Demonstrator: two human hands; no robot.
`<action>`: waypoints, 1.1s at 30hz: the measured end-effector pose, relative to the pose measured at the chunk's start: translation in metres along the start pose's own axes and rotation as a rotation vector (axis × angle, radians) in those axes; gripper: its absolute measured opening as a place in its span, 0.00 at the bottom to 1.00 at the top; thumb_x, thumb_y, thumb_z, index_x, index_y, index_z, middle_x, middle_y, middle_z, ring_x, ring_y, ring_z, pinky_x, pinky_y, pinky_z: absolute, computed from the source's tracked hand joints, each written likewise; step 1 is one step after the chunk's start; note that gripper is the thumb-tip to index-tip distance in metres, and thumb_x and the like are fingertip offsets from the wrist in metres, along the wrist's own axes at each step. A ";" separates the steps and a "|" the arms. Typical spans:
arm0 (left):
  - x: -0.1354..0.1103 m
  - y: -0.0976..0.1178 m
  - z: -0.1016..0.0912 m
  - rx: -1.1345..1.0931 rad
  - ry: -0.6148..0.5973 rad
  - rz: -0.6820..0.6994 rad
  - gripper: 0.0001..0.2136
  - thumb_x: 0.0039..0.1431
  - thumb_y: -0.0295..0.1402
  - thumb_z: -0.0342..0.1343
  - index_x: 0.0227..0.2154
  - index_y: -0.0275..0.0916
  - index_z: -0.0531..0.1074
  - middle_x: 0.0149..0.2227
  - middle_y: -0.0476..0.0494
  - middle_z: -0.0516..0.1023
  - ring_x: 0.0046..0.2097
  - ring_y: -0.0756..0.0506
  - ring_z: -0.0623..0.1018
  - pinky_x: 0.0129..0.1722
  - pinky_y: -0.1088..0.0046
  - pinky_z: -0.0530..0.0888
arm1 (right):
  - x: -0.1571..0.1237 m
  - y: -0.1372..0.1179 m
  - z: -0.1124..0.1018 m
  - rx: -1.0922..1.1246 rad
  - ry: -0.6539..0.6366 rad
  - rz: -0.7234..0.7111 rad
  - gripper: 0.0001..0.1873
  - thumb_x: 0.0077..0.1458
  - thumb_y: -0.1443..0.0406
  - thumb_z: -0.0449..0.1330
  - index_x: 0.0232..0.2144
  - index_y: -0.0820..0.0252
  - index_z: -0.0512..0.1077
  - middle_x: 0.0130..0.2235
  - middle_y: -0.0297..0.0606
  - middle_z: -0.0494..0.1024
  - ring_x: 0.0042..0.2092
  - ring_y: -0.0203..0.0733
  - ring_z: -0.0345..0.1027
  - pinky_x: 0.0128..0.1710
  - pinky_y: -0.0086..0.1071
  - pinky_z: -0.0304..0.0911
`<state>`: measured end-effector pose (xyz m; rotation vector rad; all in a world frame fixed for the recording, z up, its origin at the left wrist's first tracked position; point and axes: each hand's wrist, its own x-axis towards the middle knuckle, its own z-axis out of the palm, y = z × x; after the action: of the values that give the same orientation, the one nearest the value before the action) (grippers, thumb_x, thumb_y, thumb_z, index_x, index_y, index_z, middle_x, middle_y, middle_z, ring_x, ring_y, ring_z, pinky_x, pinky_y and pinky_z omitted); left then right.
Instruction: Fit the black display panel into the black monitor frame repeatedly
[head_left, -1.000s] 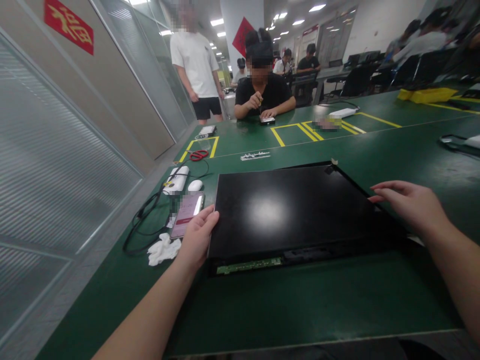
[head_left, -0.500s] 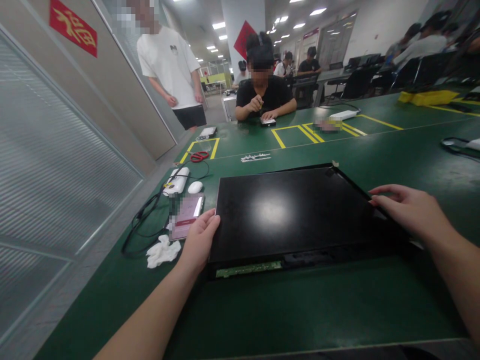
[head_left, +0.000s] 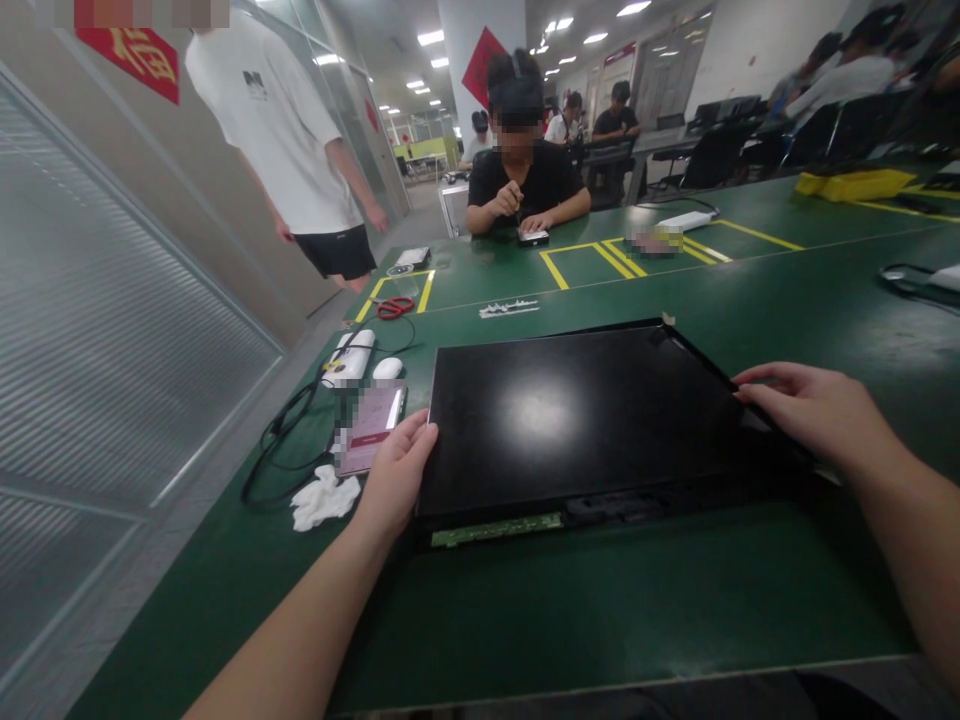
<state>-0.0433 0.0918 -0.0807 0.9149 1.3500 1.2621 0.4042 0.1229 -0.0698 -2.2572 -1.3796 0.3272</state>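
Note:
A large black display panel [head_left: 570, 415] lies flat on the green table [head_left: 600, 610], with a thin green circuit strip [head_left: 496, 530] along its near edge. My left hand [head_left: 395, 478] grips the panel's left edge, fingers curled round it. My right hand [head_left: 817, 412] rests on the panel's right edge, fingers pressed against the frame.
Left of the panel lie a phone [head_left: 370, 428], a white mouse [head_left: 388, 369], a white power strip [head_left: 347, 360], black cables [head_left: 281, 450] and a crumpled white cloth [head_left: 324, 498]. Red scissors [head_left: 394, 308] lie further back. A seated person [head_left: 525, 180] works across the table; another person [head_left: 285, 150] walks at left.
My right hand has settled onto the panel's right edge. The standing person in white has walked nearer along the left aisle. My left hand has stayed in place.

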 end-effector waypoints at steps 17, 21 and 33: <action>-0.003 0.011 0.005 -0.056 0.044 -0.123 0.24 0.46 0.26 0.58 0.50 0.36 0.77 0.32 0.43 0.84 0.36 0.39 0.84 0.30 0.69 0.79 | 0.000 0.005 0.003 -0.021 0.015 -0.052 0.21 0.41 0.50 0.56 0.34 0.51 0.80 0.26 0.36 0.77 0.32 0.48 0.70 0.35 0.40 0.61; -0.002 0.008 0.003 -0.067 -0.014 -0.097 0.26 0.46 0.26 0.60 0.52 0.35 0.75 0.34 0.42 0.85 0.41 0.37 0.84 0.36 0.66 0.80 | -0.001 0.005 0.003 -0.024 0.023 -0.076 0.21 0.41 0.50 0.56 0.34 0.51 0.80 0.27 0.37 0.77 0.32 0.47 0.70 0.34 0.40 0.61; -0.002 0.004 -0.001 -0.014 -0.093 -0.040 0.28 0.50 0.29 0.66 0.56 0.33 0.71 0.36 0.38 0.86 0.41 0.38 0.85 0.39 0.67 0.80 | -0.002 0.003 0.003 -0.019 0.017 -0.069 0.19 0.42 0.51 0.57 0.32 0.52 0.80 0.27 0.36 0.78 0.31 0.47 0.70 0.35 0.40 0.62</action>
<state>-0.0443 0.0899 -0.0764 0.9214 1.2786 1.1828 0.4044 0.1212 -0.0737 -2.2166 -1.4530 0.2724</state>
